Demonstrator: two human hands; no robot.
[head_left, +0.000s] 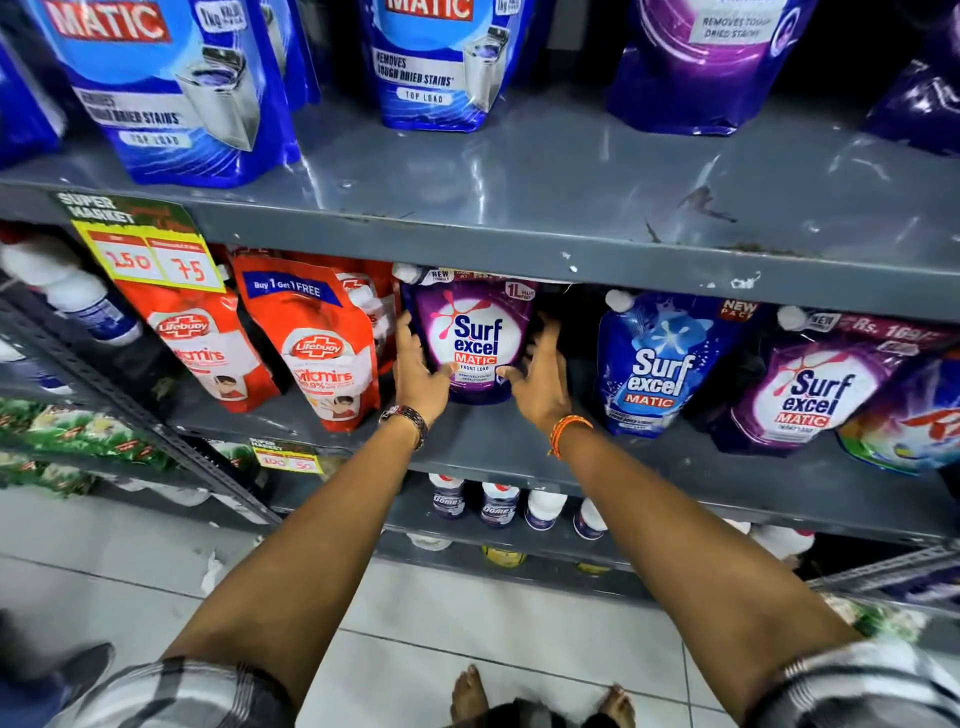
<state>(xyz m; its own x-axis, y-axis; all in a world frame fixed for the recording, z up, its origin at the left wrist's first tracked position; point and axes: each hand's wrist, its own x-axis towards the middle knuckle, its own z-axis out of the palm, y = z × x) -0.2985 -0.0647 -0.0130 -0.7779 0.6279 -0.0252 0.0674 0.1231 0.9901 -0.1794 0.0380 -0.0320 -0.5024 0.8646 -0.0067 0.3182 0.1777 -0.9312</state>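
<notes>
Centre of frame, middle shelf (519, 447): purple pouch (475, 338) stands upright between the red pouch (322, 348) and the blue pouch (649, 364).

Left hand (418, 371) clasps its left edge, thumb on the front. Right hand (540, 379) clasps the right edge, fingers spread toward the back.

Step, as judged: seating or squaring the pouch in its slot.

Next move likely calls for a level base and the label facing forward before letting go.
</notes>
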